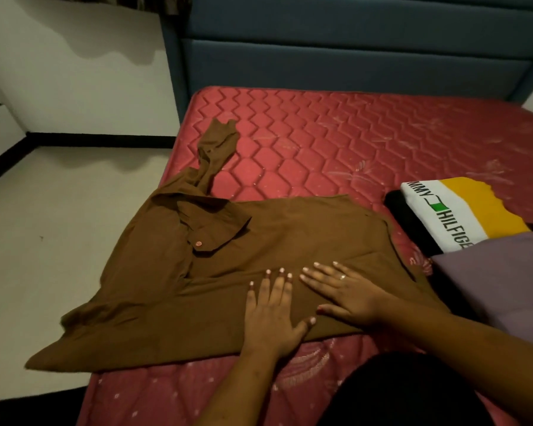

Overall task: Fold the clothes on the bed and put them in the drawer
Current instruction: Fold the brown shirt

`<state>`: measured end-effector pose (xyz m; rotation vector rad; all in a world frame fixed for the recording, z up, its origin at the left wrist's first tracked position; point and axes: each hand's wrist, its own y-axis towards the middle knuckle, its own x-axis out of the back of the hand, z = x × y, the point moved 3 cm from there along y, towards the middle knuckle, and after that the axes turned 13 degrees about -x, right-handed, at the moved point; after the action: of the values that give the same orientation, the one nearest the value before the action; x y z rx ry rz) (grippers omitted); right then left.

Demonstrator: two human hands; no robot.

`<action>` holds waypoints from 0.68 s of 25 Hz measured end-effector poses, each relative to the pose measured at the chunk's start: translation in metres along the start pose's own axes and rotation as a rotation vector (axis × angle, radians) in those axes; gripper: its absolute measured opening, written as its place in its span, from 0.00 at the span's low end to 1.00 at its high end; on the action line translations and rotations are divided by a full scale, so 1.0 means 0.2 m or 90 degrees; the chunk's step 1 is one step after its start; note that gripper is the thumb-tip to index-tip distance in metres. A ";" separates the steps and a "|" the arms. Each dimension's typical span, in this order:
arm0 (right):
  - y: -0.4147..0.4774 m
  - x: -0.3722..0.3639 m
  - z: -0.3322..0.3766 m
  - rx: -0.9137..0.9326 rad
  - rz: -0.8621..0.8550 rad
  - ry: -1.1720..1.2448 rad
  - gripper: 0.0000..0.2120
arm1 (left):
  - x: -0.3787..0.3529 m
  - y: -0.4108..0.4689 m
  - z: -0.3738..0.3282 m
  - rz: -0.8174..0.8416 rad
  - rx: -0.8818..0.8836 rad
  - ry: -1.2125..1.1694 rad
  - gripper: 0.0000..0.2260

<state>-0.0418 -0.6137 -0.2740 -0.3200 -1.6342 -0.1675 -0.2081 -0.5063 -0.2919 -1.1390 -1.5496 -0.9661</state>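
- Your brown shirt [259, 241] is thin, matt cloth, softly creased; its small button [198, 243] looks smooth and faintly glossy;
- the mattress [320, 142] under it is red quilted cloth with stitched ridges and a slight sheen;
- the headboard [351, 56] is blue padded upholstery, matt;
- the folded white-and-yellow shirt [462, 210] is smooth cloth with flat printed letters;
- the purple garment [490, 272] is smooth, matt cloth;
- the ring [343, 277] on your right hand [348, 290] is shiny metal.

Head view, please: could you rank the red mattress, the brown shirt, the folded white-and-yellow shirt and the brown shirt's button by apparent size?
1. red mattress, though partly covered
2. brown shirt
3. folded white-and-yellow shirt
4. button, by far the smallest
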 end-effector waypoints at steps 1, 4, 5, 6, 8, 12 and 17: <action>-0.06 -0.03 -0.08 -0.052 -0.012 0.023 0.30 | -0.03 0.07 -0.05 -0.002 -0.014 0.008 0.38; -0.17 -0.09 -0.24 -0.206 -0.054 0.089 0.31 | -0.09 0.25 -0.21 0.000 -0.059 0.019 0.39; -0.18 -0.11 -0.27 -0.251 -0.064 0.102 0.31 | -0.11 0.31 -0.26 0.001 -0.077 0.022 0.39; -0.18 -0.13 -0.31 -0.293 -0.073 0.112 0.31 | -0.14 0.37 -0.32 0.003 -0.094 0.025 0.39; -0.18 -0.15 -0.33 -0.358 -0.094 0.125 0.32 | -0.17 0.43 -0.37 -0.016 -0.114 0.035 0.38; -0.21 -0.19 -0.38 -0.450 -0.117 0.116 0.33 | -0.17 0.43 -0.39 -0.058 -0.143 0.055 0.35; -0.33 -0.18 -0.48 -0.486 -0.062 0.119 0.39 | -0.15 0.29 -0.37 -0.037 -0.144 0.046 0.31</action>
<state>0.0318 -0.7088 -0.2948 -0.7774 -1.3457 -0.8780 -0.1310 -0.5678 -0.3003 -1.2054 -1.4497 -1.2322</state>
